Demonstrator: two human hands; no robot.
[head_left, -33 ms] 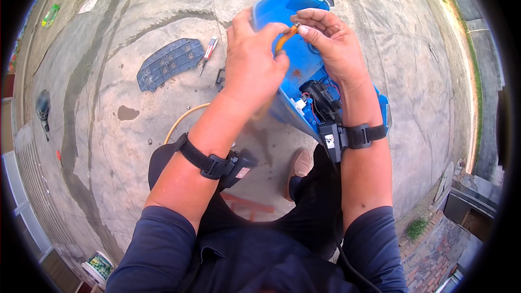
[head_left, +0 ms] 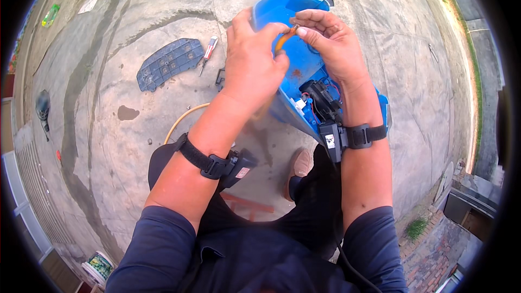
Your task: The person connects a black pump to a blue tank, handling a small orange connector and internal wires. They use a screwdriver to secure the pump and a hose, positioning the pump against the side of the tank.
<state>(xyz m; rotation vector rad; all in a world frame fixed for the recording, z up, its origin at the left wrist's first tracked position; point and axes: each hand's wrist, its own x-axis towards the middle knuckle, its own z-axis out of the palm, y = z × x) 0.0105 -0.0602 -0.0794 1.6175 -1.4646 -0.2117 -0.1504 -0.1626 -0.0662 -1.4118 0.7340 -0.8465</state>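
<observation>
An orange hose (head_left: 281, 41) is gripped by my left hand (head_left: 251, 57), its fingers curled around it. At the hose's tip sits a small metal piece that may be a clamp. My right hand (head_left: 334, 43) pinches that end between thumb and forefinger, while its other fingers stay loosely bent. Both hands are above a blue plastic housing (head_left: 302, 68), tilted between my knees and the ground. Inside the housing are a black motor-like part (head_left: 323, 101), thin wires and a white connector (head_left: 299, 104). My right wrist partly hides the housing's right side.
On the concrete left of my hands lie a dark ribbed plastic panel (head_left: 171, 64) and a screwdriver (head_left: 209, 51). A yellowish hose (head_left: 183, 120) curves near my left knee. Further left are a dark rounded tool (head_left: 43, 109) and a green bottle (head_left: 51, 15). A bucket (head_left: 99, 267) stands lower left.
The fingers of my right hand have shifted very slightly at the hose end. My left hand and the blue housing have stayed in place.
</observation>
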